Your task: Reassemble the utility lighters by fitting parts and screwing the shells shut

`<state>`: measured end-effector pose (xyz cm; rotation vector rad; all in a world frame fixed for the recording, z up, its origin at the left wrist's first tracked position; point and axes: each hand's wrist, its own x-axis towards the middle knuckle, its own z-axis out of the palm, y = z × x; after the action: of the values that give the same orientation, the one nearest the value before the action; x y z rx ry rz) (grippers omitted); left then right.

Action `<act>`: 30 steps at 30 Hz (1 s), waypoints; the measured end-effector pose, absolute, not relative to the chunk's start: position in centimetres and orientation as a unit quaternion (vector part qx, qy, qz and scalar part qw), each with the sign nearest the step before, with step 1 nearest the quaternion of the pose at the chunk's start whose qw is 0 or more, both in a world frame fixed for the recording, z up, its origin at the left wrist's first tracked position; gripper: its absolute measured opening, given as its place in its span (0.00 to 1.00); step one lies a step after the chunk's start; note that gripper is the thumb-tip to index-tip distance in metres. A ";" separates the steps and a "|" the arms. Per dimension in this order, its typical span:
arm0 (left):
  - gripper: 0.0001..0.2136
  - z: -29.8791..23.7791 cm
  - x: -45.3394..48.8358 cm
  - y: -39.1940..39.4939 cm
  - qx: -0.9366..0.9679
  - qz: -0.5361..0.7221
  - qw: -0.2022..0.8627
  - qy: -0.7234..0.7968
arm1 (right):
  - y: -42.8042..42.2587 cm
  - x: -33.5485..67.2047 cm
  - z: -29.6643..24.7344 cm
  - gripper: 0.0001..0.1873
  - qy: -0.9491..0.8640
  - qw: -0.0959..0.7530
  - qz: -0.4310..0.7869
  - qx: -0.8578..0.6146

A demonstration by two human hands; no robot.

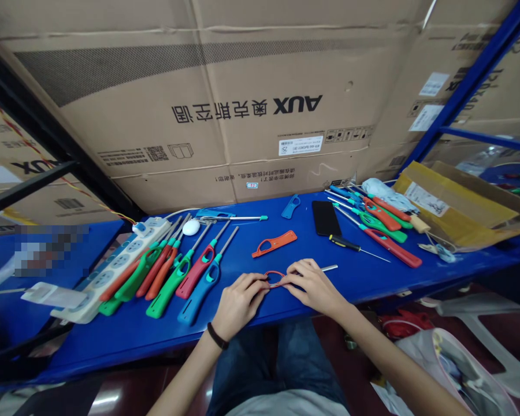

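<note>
My left hand (240,303) and my right hand (312,286) meet above the blue workbench (242,341). Between their fingertips is a small orange plastic loop (274,275), gripped by both hands. A thin metal rod (328,268) sticks out past my right hand, whose fingers partly hide it. Nearest my left hand lies a blue long-nosed utility lighter (201,294). Beyond the hands rests a loose orange lighter handle shell (274,244). A yellow-handled screwdriver (344,243) lies to the far right of my right hand.
Several green, red and orange lighters lie left, beside a white power strip (121,266) and a white computer mouse (191,227). More lighters, a black smartphone (325,218) and a cardboard box (455,205) sit right. Large AUX cartons (242,115) stand behind the bench.
</note>
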<state>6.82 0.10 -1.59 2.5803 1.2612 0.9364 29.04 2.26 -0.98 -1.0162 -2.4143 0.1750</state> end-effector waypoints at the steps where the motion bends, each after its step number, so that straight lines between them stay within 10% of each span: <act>1: 0.08 -1.6 6.8 0.1 0.853 0.311 0.059 0.415 | 2.3 29.1 -1.1 0.07 -0.890 0.258 0.058 -0.372; 30: 0.07 -1.5 7.1 0.1 0.844 0.320 0.060 0.427 | 2.0 29.1 -2.0 0.11 -0.890 0.297 0.020 -0.345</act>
<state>7.10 0.07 -1.48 2.5535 1.2924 0.9685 29.11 2.03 -1.96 -0.9180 -2.3663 0.0529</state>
